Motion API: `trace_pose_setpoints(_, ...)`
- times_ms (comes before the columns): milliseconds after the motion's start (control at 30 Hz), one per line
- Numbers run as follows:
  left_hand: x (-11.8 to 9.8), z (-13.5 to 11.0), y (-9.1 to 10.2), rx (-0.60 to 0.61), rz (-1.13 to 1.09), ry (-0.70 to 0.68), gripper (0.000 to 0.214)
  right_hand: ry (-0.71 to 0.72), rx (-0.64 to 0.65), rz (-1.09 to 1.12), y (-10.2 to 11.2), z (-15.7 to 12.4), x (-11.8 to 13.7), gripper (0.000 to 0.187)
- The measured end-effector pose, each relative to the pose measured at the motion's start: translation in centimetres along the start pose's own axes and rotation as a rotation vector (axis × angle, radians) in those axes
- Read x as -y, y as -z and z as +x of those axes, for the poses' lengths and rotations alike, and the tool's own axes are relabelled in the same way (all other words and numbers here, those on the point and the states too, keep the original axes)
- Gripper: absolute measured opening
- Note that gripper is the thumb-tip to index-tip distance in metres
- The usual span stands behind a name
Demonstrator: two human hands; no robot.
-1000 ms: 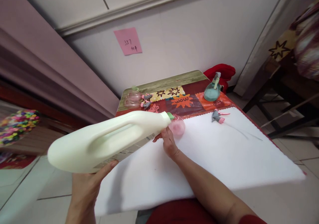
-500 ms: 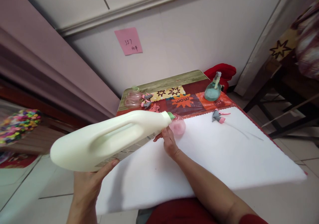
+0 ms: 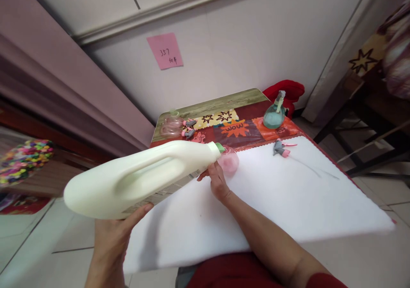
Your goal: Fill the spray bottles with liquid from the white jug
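A large pale-green detergent jug [image 3: 144, 177] lies tilted nearly level across the view, its neck and green spout [image 3: 219, 147] pointing right. My left hand [image 3: 121, 228] is wrapped round the underside of its body. Near the neck, my right hand [image 3: 218, 179] is closed with its fingers supporting the jug from below. The spout sits over the mouth of a round pink clear bottle [image 3: 229, 162], which stands on white padding and holds pinkish liquid. To the right lies a grey and pink spray head [image 3: 282, 148] with its thin tube.
At the table's back right stands a teal spray bottle [image 3: 274, 115]. Clear pink bottles [image 3: 171, 128] and more grey spray heads [image 3: 188, 133] lie at the back left. White padding [image 3: 288, 202] covers the front of the table. A pink note [image 3: 165, 51] is on the wall.
Almost nothing differs. The jug's body has shifted very slightly while its spout stays at the pink bottle.
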State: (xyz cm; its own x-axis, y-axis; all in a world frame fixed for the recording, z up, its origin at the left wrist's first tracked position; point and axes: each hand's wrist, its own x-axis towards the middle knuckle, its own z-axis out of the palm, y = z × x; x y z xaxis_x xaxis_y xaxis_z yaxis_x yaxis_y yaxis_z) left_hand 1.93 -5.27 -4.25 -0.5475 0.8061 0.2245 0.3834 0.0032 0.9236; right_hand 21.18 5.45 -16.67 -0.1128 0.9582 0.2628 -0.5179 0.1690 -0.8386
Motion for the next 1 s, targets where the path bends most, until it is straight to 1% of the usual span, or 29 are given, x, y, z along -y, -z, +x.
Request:
trace_pose_setpoints(67,-0.26,-0.01,-0.07,0.021,0.000,0.001,0.069,-0.002,0.000,0.000,0.01,0.02,0.01,0.054)
trace_pose_setpoints(167,-0.49,-0.01,-0.15,0.006,0.010,-0.012,0.069,0.002,0.001,0.006,0.02,0.06,0.01,0.054)
trace_pose_setpoints(267,-0.31,0.01,-0.14,0.008,0.025,-0.036,0.068,0.007,0.001,0.010,0.01,0.09,0.04,0.053)
trace_pose_setpoints(400,0.10,-0.01,-0.08,0.025,0.006,-0.010,0.069,0.000,0.002,-0.006,0.04,0.05,0.16,0.055)
trace_pose_setpoints(500,-0.07,-0.15,-0.23,0.004,-0.007,0.002,0.067,-0.003,-0.002,-0.022,0.06,0.02,0.27,0.056)
trace_pose_setpoints(667,-0.64,-0.30,-0.49,-0.006,0.056,-0.035,0.066,0.016,0.002,-0.002,0.02,0.07,0.31,0.054)
trace_pose_setpoints(867,-0.36,-0.20,-0.26,-0.004,0.059,-0.037,0.064,0.016,0.008,0.014,0.06,0.13,0.09,0.055)
trace_pose_setpoints(1000,-0.38,-0.25,-0.27,-0.016,0.055,-0.008,0.068,0.002,0.002,-0.020,0.08,0.11,0.18,0.056)
